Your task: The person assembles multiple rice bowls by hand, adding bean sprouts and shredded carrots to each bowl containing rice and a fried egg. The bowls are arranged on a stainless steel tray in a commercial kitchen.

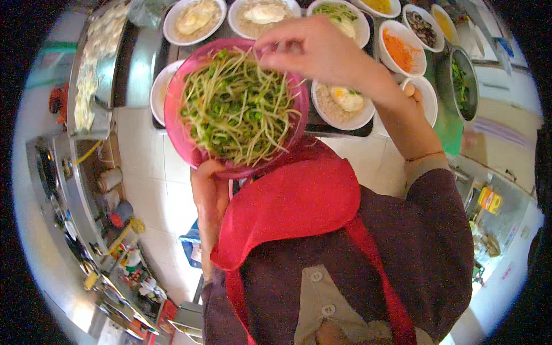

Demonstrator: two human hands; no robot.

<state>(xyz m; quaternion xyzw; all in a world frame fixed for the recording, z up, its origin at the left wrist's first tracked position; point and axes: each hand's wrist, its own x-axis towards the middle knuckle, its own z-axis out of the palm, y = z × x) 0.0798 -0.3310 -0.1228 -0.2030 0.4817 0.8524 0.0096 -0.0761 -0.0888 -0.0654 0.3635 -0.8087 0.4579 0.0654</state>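
Observation:
A pink bowl (pixel 172 135) heaped with green bean sprouts (pixel 238 106) is held up in front of me. My left hand (pixel 208 172) grips its near left rim, with the fingers mostly hidden under the bowl. Over the bowl's far right rim is my right hand (pixel 307 49), its fingers curled down and drawn together close to the sprouts. What those fingers hold, if anything, I cannot make out. Beyond the bowl stand white bowls of rice topped with fried egg: one bowl (pixel 194 22), another bowl (pixel 264 12), and a third bowl (pixel 343 106) beneath my right forearm.
A white bowl (pixel 339 20) at the back holds egg and greens. To the right are bowls of shredded carrot (pixel 401 50), dark sliced mushrooms (pixel 422 29), whole eggs (pixel 413 92) and leafy greens (pixel 460 83). A long metal tray (pixel 98 75) stands at the left, above a cluttered shelf (pixel 138 276).

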